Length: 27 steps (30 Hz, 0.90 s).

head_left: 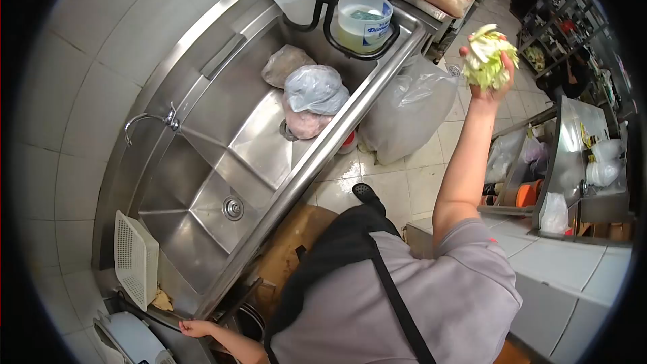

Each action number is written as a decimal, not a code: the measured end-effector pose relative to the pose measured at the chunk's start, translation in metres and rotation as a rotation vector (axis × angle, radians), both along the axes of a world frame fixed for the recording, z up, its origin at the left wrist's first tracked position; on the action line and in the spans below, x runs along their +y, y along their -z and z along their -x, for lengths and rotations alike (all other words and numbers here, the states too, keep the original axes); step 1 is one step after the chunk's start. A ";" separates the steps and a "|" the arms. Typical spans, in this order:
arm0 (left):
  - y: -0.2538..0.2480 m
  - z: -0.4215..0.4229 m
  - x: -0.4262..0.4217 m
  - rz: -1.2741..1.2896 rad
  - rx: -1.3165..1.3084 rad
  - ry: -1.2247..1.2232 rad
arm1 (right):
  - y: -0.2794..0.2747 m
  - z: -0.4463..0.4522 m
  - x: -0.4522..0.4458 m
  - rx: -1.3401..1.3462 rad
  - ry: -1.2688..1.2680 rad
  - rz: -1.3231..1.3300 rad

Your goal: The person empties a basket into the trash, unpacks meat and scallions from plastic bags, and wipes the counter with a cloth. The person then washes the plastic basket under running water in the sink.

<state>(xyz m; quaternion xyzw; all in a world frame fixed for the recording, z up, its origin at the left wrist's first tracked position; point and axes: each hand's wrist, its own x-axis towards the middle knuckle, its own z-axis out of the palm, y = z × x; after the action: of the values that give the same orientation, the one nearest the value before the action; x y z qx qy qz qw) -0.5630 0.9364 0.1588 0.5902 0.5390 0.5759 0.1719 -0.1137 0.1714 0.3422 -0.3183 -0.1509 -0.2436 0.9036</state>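
Raised out to the right, my right hand is closed around a bunch of pale green, leafy vegetable, its fingers partly hidden by the leaves. My left hand is low at the left, by the near corner of the steel sink. Its fingers are drawn together at a thin dark edge; what they grip, if anything, is too small to tell. Bagged items lie in the far part of the sink, away from both hands.
A white perforated basket leans at the sink's left end, near the faucet. A tub of liquid sits in a black holder at the far end. Beside the sink, a large plastic bag rests on the floor. Steel shelving stands at right.
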 end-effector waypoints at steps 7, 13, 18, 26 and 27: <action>0.045 -0.005 -0.103 0.032 0.164 -0.244 | 0.214 -0.184 -0.109 0.839 -0.172 -0.002; 0.113 0.044 -0.212 0.419 0.522 -0.008 | 0.315 -0.158 -0.087 1.417 -0.561 1.657; 0.181 0.136 -0.286 1.082 0.456 0.188 | 0.317 -0.178 -0.083 0.419 -0.857 2.533; 0.147 0.146 -0.454 1.470 -0.182 -0.212 | 0.192 -0.215 -0.034 0.825 -0.586 2.131; 0.153 0.151 -0.467 1.490 -0.213 -0.231 | 0.108 -0.177 0.019 1.041 -0.650 2.256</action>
<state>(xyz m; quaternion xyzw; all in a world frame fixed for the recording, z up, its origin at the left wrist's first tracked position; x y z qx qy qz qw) -0.7143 0.4693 0.0056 0.1989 0.8242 0.1280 0.5146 0.0633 0.1903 0.2342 -0.9095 0.0261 0.4014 0.1049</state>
